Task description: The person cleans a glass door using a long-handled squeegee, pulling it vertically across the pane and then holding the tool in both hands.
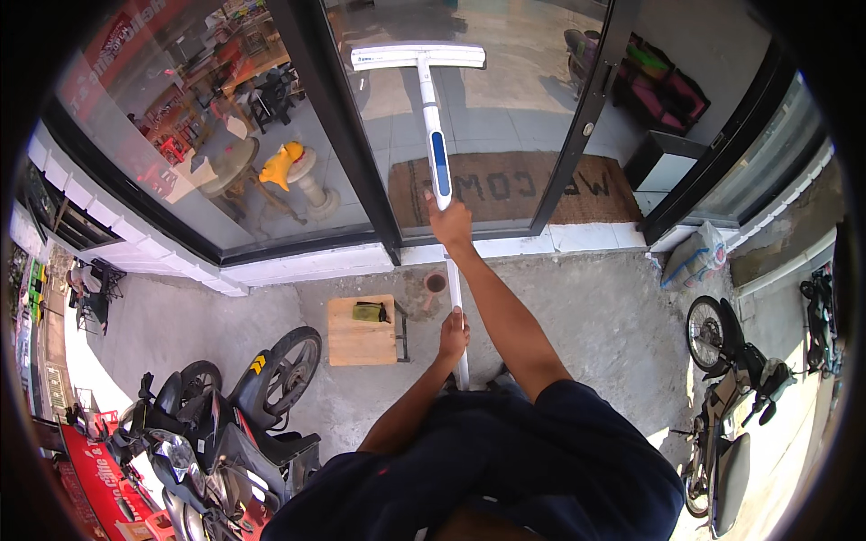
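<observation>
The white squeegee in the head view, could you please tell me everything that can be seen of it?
The white squeegee looks like plastic and metal, with a wide crosswise head, a blue inset and a slim pole. It reaches forward, its head before the glass door; contact is unclear. The right hand grips below the inset, the left hand lower down.

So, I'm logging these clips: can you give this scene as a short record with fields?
Left hand: closed around the white squeegee, low on its pole
Right hand: closed around the pole higher up, below the blue panel
Squeegee head: in front of the glass pane; contact unclear
Wooden stool: green pouch on top
Right side: parked motorcycle
</observation>
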The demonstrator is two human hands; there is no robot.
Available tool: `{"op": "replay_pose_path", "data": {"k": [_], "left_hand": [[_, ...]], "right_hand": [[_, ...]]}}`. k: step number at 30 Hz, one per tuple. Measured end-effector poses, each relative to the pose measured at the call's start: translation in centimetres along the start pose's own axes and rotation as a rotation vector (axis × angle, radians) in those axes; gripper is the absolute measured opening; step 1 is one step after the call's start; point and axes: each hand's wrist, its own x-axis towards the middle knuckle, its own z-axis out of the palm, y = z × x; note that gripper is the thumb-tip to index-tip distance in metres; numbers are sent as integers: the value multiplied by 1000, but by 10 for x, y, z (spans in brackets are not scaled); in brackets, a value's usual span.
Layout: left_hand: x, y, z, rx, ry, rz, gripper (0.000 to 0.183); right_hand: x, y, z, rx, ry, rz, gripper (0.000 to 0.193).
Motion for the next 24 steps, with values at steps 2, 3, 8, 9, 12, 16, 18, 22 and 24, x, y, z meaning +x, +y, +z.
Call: {"op": "replay_pose_path", "data": {"k": [2,3,8,9,12,16,18,22,24], "left_hand": [[0,-2,3,4,-36,-14,55],[2,-2,13,17,-100,-33,55],[7,-10,50,118,-262,-41,50],[9,-11,58,125,-289,-67,49],[13,-16,78,166,-350,-28,51],[16,-19,103,277,-393,62,50],[17,-20,119,260,-429,80,50],[22,-19,151,313,-469,158,49],[27,-22,164,322,-464,111,47]], "right_hand": [[-3,4,-14,-12,145,4,56],[4,17,-27,87,217,-57,55],[27,44,-91,-27,272,11,54],[29,48,-102,-36,317,14,53],[30,58,-129,3,395,-20,54],[36,59,-168,-26,344,56,53],[40,60,-185,-23,386,42,51],[55,65,-218,2,414,-7,48],[60,66,-232,3,414,-8,48]]}}
